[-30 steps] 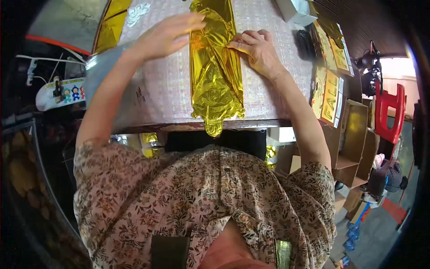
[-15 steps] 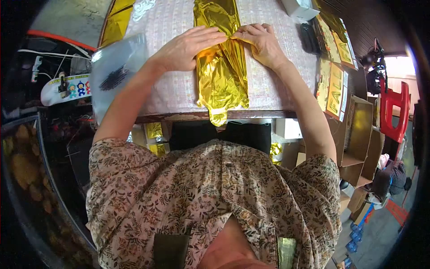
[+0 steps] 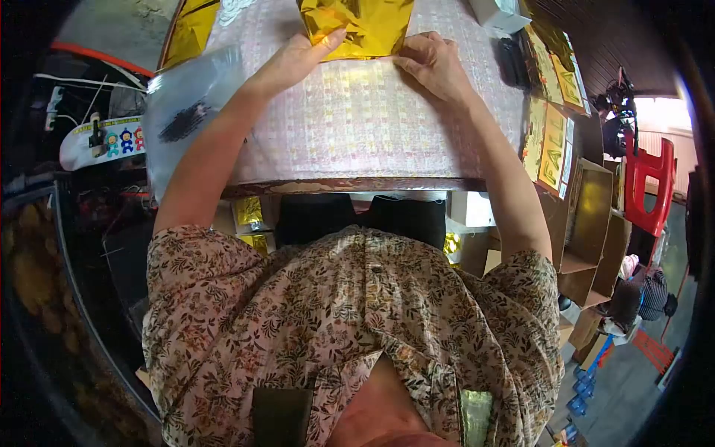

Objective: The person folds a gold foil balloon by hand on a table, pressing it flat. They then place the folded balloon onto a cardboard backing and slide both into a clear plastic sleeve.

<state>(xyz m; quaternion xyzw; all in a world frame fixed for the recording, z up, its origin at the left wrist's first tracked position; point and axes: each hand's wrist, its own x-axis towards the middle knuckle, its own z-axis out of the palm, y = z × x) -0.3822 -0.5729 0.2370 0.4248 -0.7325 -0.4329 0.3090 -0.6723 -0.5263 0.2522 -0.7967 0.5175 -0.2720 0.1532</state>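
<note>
A flat, deflated gold foil balloon (image 3: 365,30) lies folded over at the far part of the cloth-covered table (image 3: 350,134). Its near fold runs straight across between my hands, and the upper part is cut off by the frame's top edge. My left hand (image 3: 302,61) grips the balloon's left side, thumb lying on top of the crinkled foil. At the right corner of the fold, my right hand (image 3: 436,63) has its thumb and fingers closed on the foil edge. The fingertips of the right hand are partly hidden.
A clear plastic bag (image 3: 197,97) lies at the table's left edge, near my forearm. On the right are a dark object (image 3: 512,63), a white box (image 3: 500,13) and printed packs (image 3: 553,145). Cardboard boxes (image 3: 588,216) and a red plastic stool (image 3: 655,179) stand beyond.
The balloon's near part, with its tab, has been folded up and away from me, baring the cloth in front. My left hand has moved slightly left; the right stays near its place.
</note>
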